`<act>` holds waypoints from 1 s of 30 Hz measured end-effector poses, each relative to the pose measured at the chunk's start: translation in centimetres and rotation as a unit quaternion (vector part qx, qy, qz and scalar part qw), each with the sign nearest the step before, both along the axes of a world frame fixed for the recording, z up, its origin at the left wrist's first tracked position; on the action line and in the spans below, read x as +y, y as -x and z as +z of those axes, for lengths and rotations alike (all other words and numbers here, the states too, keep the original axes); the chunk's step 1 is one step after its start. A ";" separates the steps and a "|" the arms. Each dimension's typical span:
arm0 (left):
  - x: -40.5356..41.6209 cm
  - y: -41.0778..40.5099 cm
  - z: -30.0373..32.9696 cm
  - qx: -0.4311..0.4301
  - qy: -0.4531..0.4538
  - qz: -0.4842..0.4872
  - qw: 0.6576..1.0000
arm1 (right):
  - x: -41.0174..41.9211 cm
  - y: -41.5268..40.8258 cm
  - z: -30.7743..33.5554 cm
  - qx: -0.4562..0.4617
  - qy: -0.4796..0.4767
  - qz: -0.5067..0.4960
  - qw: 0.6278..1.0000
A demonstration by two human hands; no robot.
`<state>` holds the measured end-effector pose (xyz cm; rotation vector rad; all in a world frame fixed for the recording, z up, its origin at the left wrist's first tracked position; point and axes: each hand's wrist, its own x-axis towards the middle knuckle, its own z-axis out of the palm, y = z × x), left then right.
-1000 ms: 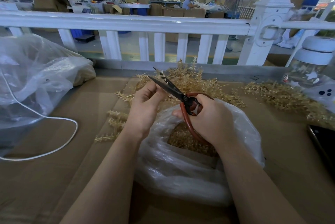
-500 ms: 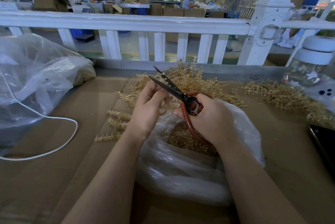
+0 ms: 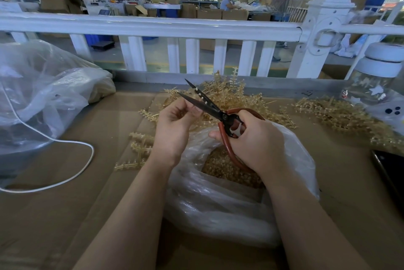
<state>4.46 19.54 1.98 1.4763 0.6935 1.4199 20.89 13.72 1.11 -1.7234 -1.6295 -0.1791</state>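
My right hand (image 3: 253, 138) grips black scissors (image 3: 203, 103) by their red-brown handles, with the blades parted and pointing up to the left. My left hand (image 3: 175, 125) has its fingers curled, pinching a small pale plastic piece right at the lower blade; the piece itself is mostly hidden by my fingers. Directly below both hands sits an open clear plastic bag (image 3: 218, 204) holding many small tan cut pieces (image 3: 220, 164).
A heap of tan plastic sprues (image 3: 236, 97) lies behind my hands, more sprues (image 3: 341, 116) to the right and a few sprues (image 3: 140, 147) at left. A big plastic bag (image 3: 43, 94) and white cable (image 3: 72, 173) lie left. A jar (image 3: 376, 77) and dark phone (image 3: 389, 169) stand right. White railing (image 3: 153, 27) behind.
The scissor blades have opened wider than a second ago. My left hand shifted slightly, keeping its fingertips at the lower blade.
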 end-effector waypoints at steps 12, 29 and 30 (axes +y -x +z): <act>-0.4 0.1 0.6 -0.016 0.022 -0.025 0.999 | 0.2 -0.2 -0.3 -0.001 -0.014 0.003 1.000; -0.2 0.2 0.4 0.001 -0.015 0.031 0.999 | 0.3 -0.4 -0.4 0.006 0.006 0.002 1.000; -0.2 0.2 0.3 0.006 -0.021 0.037 0.999 | 0.3 -0.3 -0.4 0.004 0.004 0.004 1.000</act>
